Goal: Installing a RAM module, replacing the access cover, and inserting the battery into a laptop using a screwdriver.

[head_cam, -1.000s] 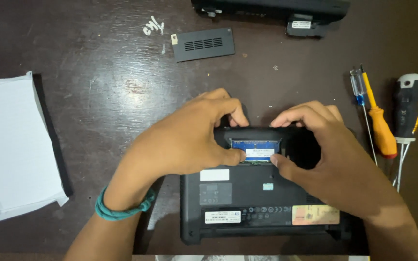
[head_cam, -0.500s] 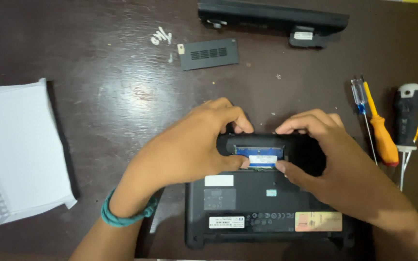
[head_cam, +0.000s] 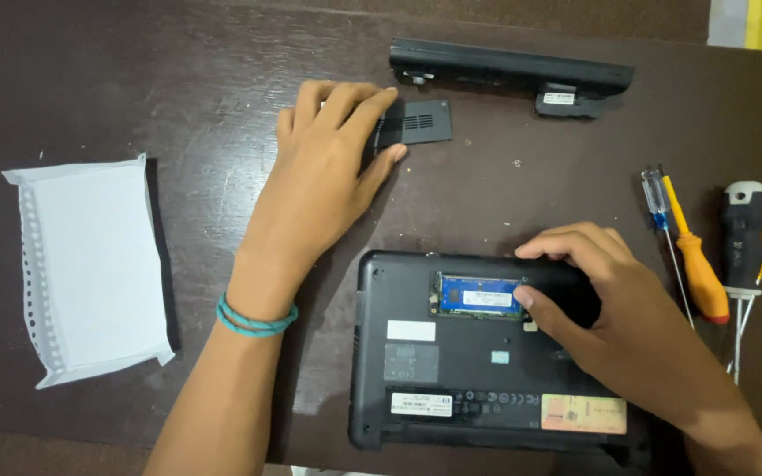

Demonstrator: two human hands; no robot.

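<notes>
The left hand lies flat on the cover, gripping nothing; the right hand is pressing the exposed memory module in the laptop. Uneven pressure could unseat the module.

Tabletop: dark brown wood, worn and scuffed, faint pale scratches, dull sheen.
Laptop: underside of matt black plastic, smooth, with paper stickers in white and orange.
Memory module: blue circuit board, slightly glossy, white paper label.
Cover panel: matt black plastic, ribbed vent slots.
Battery: long bar of black plastic, semi-gloss top edge.
Paper tray: white paper, matt, folded edges, perforated strip along one side.
Wristband: teal cord, woven look.
Screwdrivers: thin bright metal shafts; handles of glossy plastic, blue translucent, orange, amber translucent, one black and white rubbery.
</notes>
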